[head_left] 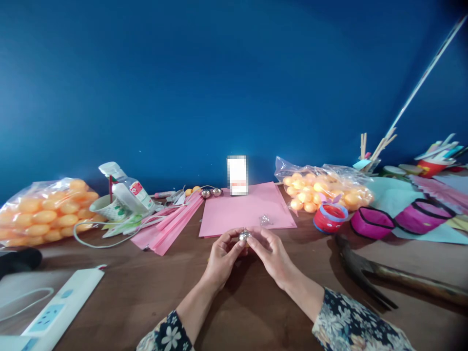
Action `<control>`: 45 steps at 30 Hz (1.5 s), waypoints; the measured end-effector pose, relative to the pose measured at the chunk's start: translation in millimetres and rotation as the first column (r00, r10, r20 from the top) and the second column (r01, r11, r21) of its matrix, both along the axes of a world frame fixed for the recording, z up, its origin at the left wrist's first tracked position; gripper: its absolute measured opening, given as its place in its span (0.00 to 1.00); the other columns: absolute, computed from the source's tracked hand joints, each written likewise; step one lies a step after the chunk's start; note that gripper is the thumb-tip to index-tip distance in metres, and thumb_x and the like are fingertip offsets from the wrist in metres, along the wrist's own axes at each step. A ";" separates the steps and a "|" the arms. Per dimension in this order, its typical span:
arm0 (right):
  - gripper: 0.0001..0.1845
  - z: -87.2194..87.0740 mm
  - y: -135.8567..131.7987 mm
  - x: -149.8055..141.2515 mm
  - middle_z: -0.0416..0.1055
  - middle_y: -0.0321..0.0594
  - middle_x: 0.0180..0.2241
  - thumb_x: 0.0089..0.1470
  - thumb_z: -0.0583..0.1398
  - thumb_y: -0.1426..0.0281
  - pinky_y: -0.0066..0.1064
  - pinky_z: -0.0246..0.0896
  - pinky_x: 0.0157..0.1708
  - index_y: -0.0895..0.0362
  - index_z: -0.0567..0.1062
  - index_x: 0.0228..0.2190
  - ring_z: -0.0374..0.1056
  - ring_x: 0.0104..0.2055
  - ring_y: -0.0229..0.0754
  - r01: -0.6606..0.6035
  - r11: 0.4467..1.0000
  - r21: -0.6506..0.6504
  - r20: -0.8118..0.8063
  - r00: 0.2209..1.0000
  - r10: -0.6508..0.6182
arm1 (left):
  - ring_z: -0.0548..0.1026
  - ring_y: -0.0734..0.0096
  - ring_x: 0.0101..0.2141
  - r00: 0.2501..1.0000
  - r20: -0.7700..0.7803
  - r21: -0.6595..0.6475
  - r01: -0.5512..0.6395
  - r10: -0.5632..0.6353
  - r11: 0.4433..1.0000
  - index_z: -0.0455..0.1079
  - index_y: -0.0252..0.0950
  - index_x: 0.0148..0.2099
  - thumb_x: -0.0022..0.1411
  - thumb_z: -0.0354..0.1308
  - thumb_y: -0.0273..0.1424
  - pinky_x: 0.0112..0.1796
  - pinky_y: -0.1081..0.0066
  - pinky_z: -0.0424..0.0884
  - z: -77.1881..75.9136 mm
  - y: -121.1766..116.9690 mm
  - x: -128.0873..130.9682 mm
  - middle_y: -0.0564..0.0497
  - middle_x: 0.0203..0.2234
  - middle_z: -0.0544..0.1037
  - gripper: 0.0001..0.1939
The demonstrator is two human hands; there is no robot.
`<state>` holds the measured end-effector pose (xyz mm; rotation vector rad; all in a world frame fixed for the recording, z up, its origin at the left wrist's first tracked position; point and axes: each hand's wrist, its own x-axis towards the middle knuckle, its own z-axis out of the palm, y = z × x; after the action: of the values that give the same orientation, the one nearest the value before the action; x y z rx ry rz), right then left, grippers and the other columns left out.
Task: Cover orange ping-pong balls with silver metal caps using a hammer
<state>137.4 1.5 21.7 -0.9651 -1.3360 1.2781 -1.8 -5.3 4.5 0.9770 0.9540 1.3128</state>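
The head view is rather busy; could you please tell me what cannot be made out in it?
All in the head view:
- Underside of the silvery ball: hidden by the left hand and right hand.
- Front of the upright object: pixelated.
- Small shiny pieces: too small to count.
- Far end of the hammer: cut off by the right edge.
- Black object: cut off by the left edge.

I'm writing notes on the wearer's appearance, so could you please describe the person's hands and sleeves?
The left hand and right hand wear no gloves. The left sleeve and right sleeve are dark navy or black with pale flowers, and end short of the wrists. Fingernail details are too small to tell.
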 end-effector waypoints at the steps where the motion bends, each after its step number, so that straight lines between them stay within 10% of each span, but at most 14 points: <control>1: 0.14 -0.1 0.1 0.2 0.75 0.41 0.38 0.50 0.60 0.63 0.34 0.66 0.41 0.56 0.73 0.39 0.71 0.41 0.45 0.000 1.000 0.002 0.006 1.000 0.000 | 0.74 0.74 0.32 1.000 0.010 -0.005 0.002 -0.002 1.000 0.69 0.35 0.46 0.52 0.62 0.32 0.34 0.73 0.71 0.5 -0.3 0.1 0.47 0.38 0.76 0.18; 45: 0.12 7.1 -4.1 -0.7 0.75 0.40 0.37 0.48 0.61 0.64 0.36 0.66 0.44 0.56 0.73 0.35 0.71 0.41 0.45 0.056 0.998 0.011 -0.004 0.998 -0.056 | 0.74 0.61 0.42 1.000 0.027 -0.032 -0.009 0.010 0.999 0.71 0.33 0.45 0.47 0.65 0.30 0.47 0.61 0.67 4.9 -0.8 -0.8 0.43 0.41 0.77 0.20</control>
<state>136.6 -2.6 28.8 -0.9854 -1.3026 1.2287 -2.7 -6.1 9.4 0.9296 0.9573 1.3122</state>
